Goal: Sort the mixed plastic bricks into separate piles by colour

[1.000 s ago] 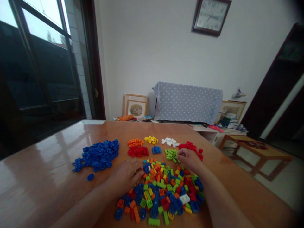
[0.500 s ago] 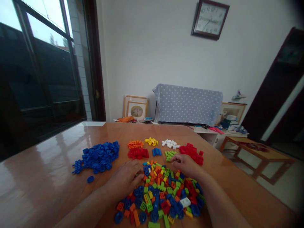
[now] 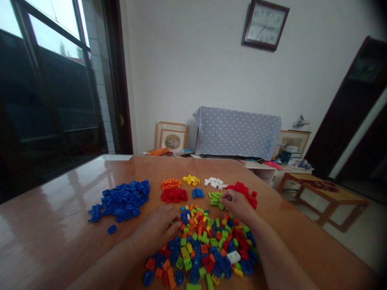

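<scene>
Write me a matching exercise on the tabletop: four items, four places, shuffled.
1. left hand
2. right hand
3. white brick pile
4. single blue disc

A. in the far row, right of the yellow brick pile
B. at the lime-green brick pile
C. on the near side of the large blue pile, apart from it
D. at the left edge of the mixed-colour brick heap

Pairs: 1-D, 2-B, 3-A, 4-C
</scene>
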Action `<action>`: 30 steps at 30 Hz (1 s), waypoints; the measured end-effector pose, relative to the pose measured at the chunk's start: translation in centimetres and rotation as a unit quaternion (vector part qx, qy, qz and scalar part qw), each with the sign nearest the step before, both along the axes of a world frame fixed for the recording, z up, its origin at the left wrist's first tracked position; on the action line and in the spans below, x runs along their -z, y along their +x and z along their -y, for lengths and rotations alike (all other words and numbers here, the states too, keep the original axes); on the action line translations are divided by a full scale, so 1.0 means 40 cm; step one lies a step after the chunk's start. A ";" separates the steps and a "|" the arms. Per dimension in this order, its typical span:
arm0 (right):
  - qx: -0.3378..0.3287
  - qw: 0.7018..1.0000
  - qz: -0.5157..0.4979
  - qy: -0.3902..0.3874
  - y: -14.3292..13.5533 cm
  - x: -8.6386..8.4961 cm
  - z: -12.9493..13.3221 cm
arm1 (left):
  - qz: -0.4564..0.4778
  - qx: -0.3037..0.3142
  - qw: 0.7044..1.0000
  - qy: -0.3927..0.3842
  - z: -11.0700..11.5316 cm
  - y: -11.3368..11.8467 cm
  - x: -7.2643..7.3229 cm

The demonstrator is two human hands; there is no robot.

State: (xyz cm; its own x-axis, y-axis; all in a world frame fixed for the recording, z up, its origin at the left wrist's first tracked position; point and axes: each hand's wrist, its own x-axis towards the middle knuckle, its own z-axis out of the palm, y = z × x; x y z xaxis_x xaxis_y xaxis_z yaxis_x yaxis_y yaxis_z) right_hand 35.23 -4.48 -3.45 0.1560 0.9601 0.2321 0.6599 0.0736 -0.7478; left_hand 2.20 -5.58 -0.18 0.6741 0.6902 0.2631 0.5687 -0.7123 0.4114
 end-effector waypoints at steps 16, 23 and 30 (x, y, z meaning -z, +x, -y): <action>0.063 0.998 -0.007 0.007 0.023 -0.004 -0.009 | -0.005 -0.007 1.000 0.012 0.006 0.000 -0.008; -0.070 0.996 0.036 -0.031 -0.035 -0.051 0.038 | -0.022 0.004 1.000 0.012 0.007 -0.010 0.012; -0.166 0.975 0.073 -0.125 -0.095 -0.057 0.072 | -0.087 0.045 0.994 -0.049 0.016 -0.021 0.023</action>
